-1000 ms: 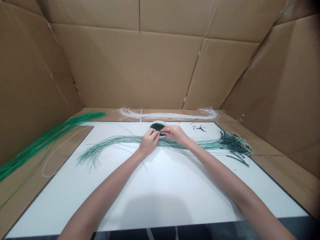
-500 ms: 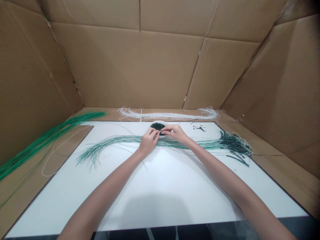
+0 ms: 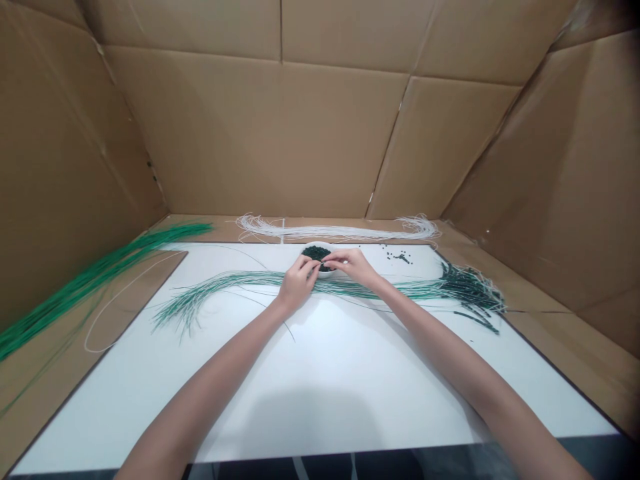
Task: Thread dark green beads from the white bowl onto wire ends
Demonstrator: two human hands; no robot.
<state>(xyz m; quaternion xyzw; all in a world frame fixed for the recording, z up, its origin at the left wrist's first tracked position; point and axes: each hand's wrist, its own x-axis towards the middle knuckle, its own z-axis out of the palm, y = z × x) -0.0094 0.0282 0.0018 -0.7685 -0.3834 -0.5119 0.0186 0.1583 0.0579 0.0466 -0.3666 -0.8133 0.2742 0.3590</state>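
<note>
Over the near part of a white bowl (image 3: 328,273), both my hands meet with their fingertips pinched close together. My left hand (image 3: 299,277) and my right hand (image 3: 353,265) are closed; whatever lies between the fingertips is too small to make out. Small dark green beads (image 3: 316,253) fill the bowl. Beneath my hands a long bundle of thin green and white strands (image 3: 235,278) runs across the table. Its right end (image 3: 470,287) is thick with dark beaded lengths. One thin strand (image 3: 280,319) curves out below my left wrist.
Loose dark beads (image 3: 399,256) lie right of the bowl on the white table (image 3: 300,373). Behind it rests a bundle of white cords (image 3: 340,231). Bright green strands (image 3: 100,280) lie at the left, near a white cord loop (image 3: 93,327). Cardboard walls (image 3: 260,133) enclose the table.
Almost nothing differs. Both hands stay pinched at the bowl, and the whole view has shifted only very slightly.
</note>
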